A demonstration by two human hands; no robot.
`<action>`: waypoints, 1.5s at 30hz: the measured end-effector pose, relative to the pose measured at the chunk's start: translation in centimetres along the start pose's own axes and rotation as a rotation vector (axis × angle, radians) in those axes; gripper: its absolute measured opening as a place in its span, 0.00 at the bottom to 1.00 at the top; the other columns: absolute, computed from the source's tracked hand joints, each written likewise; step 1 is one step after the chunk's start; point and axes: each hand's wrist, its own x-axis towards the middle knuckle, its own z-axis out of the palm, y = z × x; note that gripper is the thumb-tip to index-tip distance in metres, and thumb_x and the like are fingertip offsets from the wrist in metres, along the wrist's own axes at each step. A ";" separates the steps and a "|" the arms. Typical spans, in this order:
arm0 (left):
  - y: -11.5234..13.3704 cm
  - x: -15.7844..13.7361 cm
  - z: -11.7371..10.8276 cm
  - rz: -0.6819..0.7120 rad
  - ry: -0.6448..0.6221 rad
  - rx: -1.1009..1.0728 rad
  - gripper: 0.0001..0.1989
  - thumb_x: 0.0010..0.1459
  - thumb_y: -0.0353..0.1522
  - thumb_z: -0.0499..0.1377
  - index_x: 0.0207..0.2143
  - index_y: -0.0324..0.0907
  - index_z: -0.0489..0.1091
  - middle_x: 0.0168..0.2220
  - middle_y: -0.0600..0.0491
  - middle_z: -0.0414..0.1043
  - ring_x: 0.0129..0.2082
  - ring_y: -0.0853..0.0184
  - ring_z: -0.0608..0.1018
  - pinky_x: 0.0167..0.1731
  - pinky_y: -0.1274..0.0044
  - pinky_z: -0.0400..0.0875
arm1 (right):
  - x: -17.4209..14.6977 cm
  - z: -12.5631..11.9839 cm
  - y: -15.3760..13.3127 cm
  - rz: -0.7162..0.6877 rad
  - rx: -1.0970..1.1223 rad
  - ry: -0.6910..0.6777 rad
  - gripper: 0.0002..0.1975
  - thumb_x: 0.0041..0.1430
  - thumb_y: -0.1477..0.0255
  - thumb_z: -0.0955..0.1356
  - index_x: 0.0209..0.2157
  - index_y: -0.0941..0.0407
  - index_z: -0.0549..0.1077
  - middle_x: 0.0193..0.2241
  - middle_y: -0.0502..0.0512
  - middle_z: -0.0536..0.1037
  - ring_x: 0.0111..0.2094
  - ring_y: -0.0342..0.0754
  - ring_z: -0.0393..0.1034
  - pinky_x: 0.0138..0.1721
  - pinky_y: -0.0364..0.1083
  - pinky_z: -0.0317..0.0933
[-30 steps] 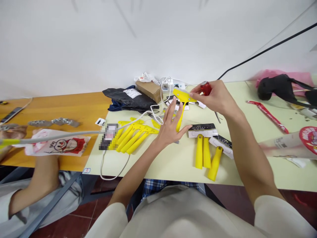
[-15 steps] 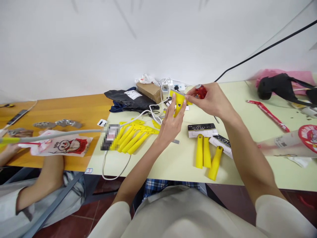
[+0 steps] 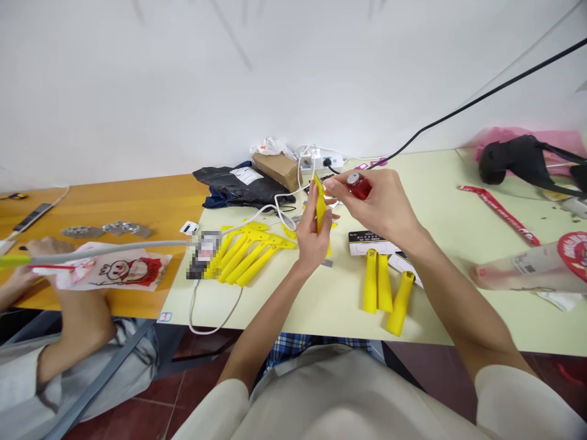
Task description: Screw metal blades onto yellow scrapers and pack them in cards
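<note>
Raised over the table, my left hand [image 3: 312, 235] is closed around a yellow scraper [image 3: 320, 201], turned edge-on to me. My right hand [image 3: 383, 198] is beside it, wrapped round the red handle of a screwdriver [image 3: 358, 185]; its thumb and forefinger reach to the scraper's upper part, and whether they pinch something small is hidden. On the table to the left lies a pile of yellow scrapers [image 3: 252, 256]. Right of my left hand are several yellow handles [image 3: 371, 284], with black-and-white packages [image 3: 367, 242] at their upper ends.
A black plastic parcel [image 3: 238, 186] and a cardboard box [image 3: 277, 169] lie near the wall, beside a white power strip [image 3: 323, 161]. White cables cross the table. A plastic cup [image 3: 518, 272] lies right. Another person's arm [image 3: 87, 311] rests at the orange table, left.
My left hand has turned the scraper from face-on to edge-on. My right hand has moved slightly down with the screwdriver. The neighbouring person's hand has shifted.
</note>
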 end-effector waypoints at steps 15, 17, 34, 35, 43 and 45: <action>0.0 -0.8 -4.4 -0.894 -0.016 -0.721 0.21 0.65 0.25 0.69 0.58 0.48 0.74 0.63 0.44 0.80 0.57 0.67 0.86 0.40 0.82 0.80 | 0.3 -4.5 -0.3 -0.005 0.371 0.219 0.37 0.58 0.27 0.72 0.28 0.48 0.68 0.21 0.51 0.63 0.20 0.48 0.58 0.22 0.54 0.55; -0.5 -1.2 -4.8 -0.968 -0.029 -0.769 0.23 0.62 0.23 0.70 0.57 0.46 0.74 0.60 0.44 0.81 0.52 0.68 0.87 0.38 0.83 0.79 | 0.1 -4.8 -0.4 0.029 0.409 0.190 0.41 0.55 0.23 0.69 0.26 0.48 0.64 0.19 0.51 0.59 0.18 0.48 0.58 0.20 0.55 0.56; -2.3 -2.6 -6.0 -1.028 -0.142 -0.719 0.29 0.55 0.26 0.75 0.57 0.45 0.72 0.52 0.48 0.81 0.39 0.70 0.83 0.31 0.82 0.76 | 1.6 -2.7 1.9 0.157 0.264 -0.127 0.46 0.44 0.14 0.58 0.24 0.44 0.69 0.20 0.57 0.65 0.24 0.57 0.66 0.26 0.59 0.60; -2.4 -2.6 -6.0 -1.030 -0.142 -0.719 0.30 0.54 0.25 0.75 0.57 0.45 0.72 0.52 0.48 0.81 0.39 0.70 0.83 0.31 0.82 0.76 | 1.7 -2.5 1.8 0.148 0.277 -0.124 0.46 0.44 0.14 0.58 0.23 0.44 0.68 0.20 0.56 0.64 0.24 0.57 0.66 0.25 0.59 0.59; -3.0 -2.6 -6.1 -1.036 -0.138 -0.737 0.30 0.53 0.25 0.74 0.57 0.46 0.72 0.51 0.48 0.81 0.37 0.70 0.82 0.29 0.82 0.74 | 1.7 -2.6 1.7 0.151 0.252 -0.146 0.46 0.45 0.14 0.58 0.23 0.44 0.68 0.19 0.57 0.65 0.24 0.57 0.66 0.25 0.59 0.59; -2.9 -2.6 -6.0 -1.038 -0.125 -0.749 0.29 0.53 0.25 0.74 0.57 0.45 0.72 0.52 0.47 0.81 0.39 0.70 0.82 0.30 0.82 0.75 | 1.6 -2.7 1.7 0.152 0.245 -0.151 0.45 0.46 0.14 0.58 0.23 0.44 0.69 0.19 0.57 0.65 0.23 0.57 0.66 0.25 0.60 0.60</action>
